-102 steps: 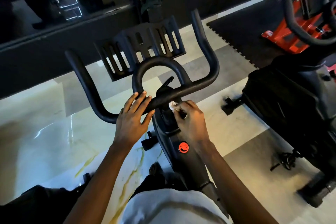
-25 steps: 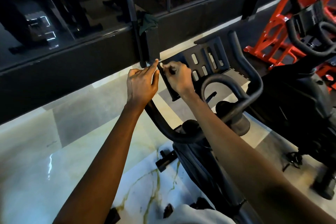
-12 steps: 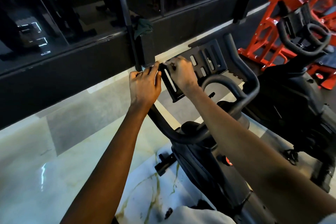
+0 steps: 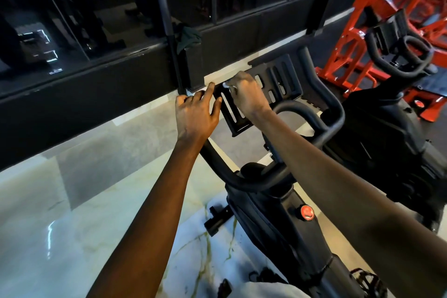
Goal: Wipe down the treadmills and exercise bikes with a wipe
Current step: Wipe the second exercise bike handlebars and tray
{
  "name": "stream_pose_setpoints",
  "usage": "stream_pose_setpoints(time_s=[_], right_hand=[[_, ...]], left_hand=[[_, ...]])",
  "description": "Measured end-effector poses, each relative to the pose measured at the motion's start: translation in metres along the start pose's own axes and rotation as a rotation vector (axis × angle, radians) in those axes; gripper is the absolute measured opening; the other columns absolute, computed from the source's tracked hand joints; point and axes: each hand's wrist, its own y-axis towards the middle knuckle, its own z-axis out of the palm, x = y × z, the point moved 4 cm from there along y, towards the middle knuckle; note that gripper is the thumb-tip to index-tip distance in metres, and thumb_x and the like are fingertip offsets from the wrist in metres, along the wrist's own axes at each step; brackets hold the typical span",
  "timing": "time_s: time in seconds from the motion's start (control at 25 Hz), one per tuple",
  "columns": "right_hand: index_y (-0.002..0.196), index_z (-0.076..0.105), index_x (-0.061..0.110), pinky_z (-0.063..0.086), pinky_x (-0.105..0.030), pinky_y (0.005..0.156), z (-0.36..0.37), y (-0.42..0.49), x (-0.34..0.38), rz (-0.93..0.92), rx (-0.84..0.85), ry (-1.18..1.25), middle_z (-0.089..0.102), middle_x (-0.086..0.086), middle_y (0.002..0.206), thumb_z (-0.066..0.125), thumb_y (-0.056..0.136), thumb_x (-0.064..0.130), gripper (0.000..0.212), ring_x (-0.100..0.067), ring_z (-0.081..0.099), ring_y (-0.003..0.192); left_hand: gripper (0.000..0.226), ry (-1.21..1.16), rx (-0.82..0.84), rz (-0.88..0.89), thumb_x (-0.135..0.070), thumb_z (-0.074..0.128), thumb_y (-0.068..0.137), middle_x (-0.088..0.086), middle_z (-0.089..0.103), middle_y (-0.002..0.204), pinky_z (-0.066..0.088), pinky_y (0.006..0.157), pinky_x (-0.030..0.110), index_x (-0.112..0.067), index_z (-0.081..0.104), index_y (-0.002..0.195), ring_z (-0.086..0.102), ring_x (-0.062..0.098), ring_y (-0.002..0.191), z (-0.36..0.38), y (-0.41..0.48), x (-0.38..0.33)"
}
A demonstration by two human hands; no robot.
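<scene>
A while ago both hands were low on the bar (image 4: 256, 182). Now they are up at the tray (image 4: 280, 77), mid frame. The left hand (image 4: 196, 113) curls round the bar's left end. The right hand (image 4: 246, 97) pinches the wipe (image 4: 226, 84) against the tray's top left corner. Two hands, one wipe, two bikes: near bike (image 4: 273, 215), far bike (image 4: 387, 133).
</scene>
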Motion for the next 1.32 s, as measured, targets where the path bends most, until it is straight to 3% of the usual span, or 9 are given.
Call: stream_pose_setpoints(time_s=[0.12,0.36,0.52,0.64,0.76,0.88,1.08,1.2,1.32], right_hand=[[0.122,0.066,0.012,0.057,-0.038,0.089,0.003,-0.007,0.002,0.004,0.048,-0.097,0.06,-0.007,0.118,0.061,0.094,0.005,0.029,-0.024,0.062,0.107],[0.117,0.066,0.006,0.057,-0.028,0.082,0.013,-0.051,-0.012,0.088,0.164,-0.151,0.058,-0.011,0.12,0.062,0.095,0.006,0.022,-0.024,0.067,0.096],[0.108,0.071,0.004,0.056,-0.025,0.081,0.012,-0.062,-0.021,0.211,0.25,-0.037,0.07,-0.011,0.105,0.065,0.095,0.017,0.019,-0.023,0.069,0.093],[0.109,0.07,0.007,0.058,-0.029,0.08,-0.01,-0.033,-0.013,0.152,0.171,0.026,0.068,-0.007,0.105,0.06,0.098,0.02,0.02,-0.018,0.069,0.09],[0.113,0.071,0.01,0.059,-0.032,0.08,-0.026,0.005,0.005,0.023,0.019,-0.059,0.063,-0.009,0.111,0.057,0.097,0.009,0.02,-0.023,0.069,0.092],[0.118,0.07,0.01,0.055,-0.032,0.084,-0.013,0.008,0.007,-0.029,0.093,-0.128,0.063,-0.011,0.116,0.056,0.097,0.002,0.027,-0.028,0.068,0.1],[0.108,0.075,0.014,0.054,-0.028,0.081,-0.015,-0.014,-0.019,-0.035,0.229,-0.013,0.07,-0.006,0.104,0.065,0.094,0.015,0.017,-0.02,0.068,0.094],[0.105,0.075,0.017,0.051,-0.013,0.078,-0.051,-0.016,-0.05,0.099,-0.009,0.237,0.068,0.008,0.098,0.068,0.092,0.02,0.015,-0.001,0.064,0.081],[0.106,0.077,0.018,0.047,-0.003,0.08,-0.061,-0.005,-0.076,0.208,-0.151,0.365,0.073,0.01,0.103,0.07,0.09,0.015,0.017,0.002,0.065,0.088]], left_hand=[[0.05,-0.005,0.031,0.004,-0.048,0.039,0.105,0.011,0.072,0.117,0.039,0.094,0.038,-0.021,0.049,0.145,0.067,0.027,0.105,0.001,0.002,0.002],[0.05,-0.006,0.078,-0.011,-0.048,0.035,0.106,0.013,0.072,0.113,0.037,0.094,0.039,-0.022,0.045,0.147,0.066,0.027,0.107,0.004,0.001,0.002],[0.048,-0.011,0.099,-0.019,-0.046,0.037,0.105,0.013,0.072,0.11,0.038,0.095,0.04,-0.022,0.045,0.146,0.066,0.028,0.106,0.002,0.0,0.0],[0.049,-0.013,0.097,-0.019,-0.047,0.036,0.106,0.013,0.072,0.112,0.038,0.096,0.04,-0.021,0.046,0.146,0.067,0.029,0.105,-0.001,-0.001,-0.002],[0.05,0.014,0.065,-0.027,-0.048,0.036,0.106,0.013,0.073,0.109,0.038,0.095,0.04,-0.02,0.049,0.146,0.068,0.029,0.1,-0.004,-0.001,-0.003],[0.049,0.023,0.053,-0.021,-0.047,0.038,0.105,0.012,0.074,0.108,0.037,0.094,0.039,-0.021,0.051,0.145,0.068,0.028,0.099,-0.003,-0.001,-0.003],[0.046,0.033,0.151,-0.111,-0.045,0.043,0.103,0.012,0.066,0.122,0.034,0.095,0.043,-0.024,0.051,0.143,0.066,0.03,0.1,-0.003,0.006,-0.008],[0.039,-0.028,0.257,-0.208,-0.036,0.049,0.102,0.006,0.052,0.143,0.032,0.103,0.05,-0.025,0.053,0.139,0.055,0.031,0.123,-0.002,0.024,-0.014],[0.037,-0.207,0.323,-0.156,-0.027,0.053,0.101,0.005,0.055,0.14,0.035,0.106,0.046,-0.024,0.057,0.138,0.049,0.028,0.128,0.015,0.04,-0.027]])
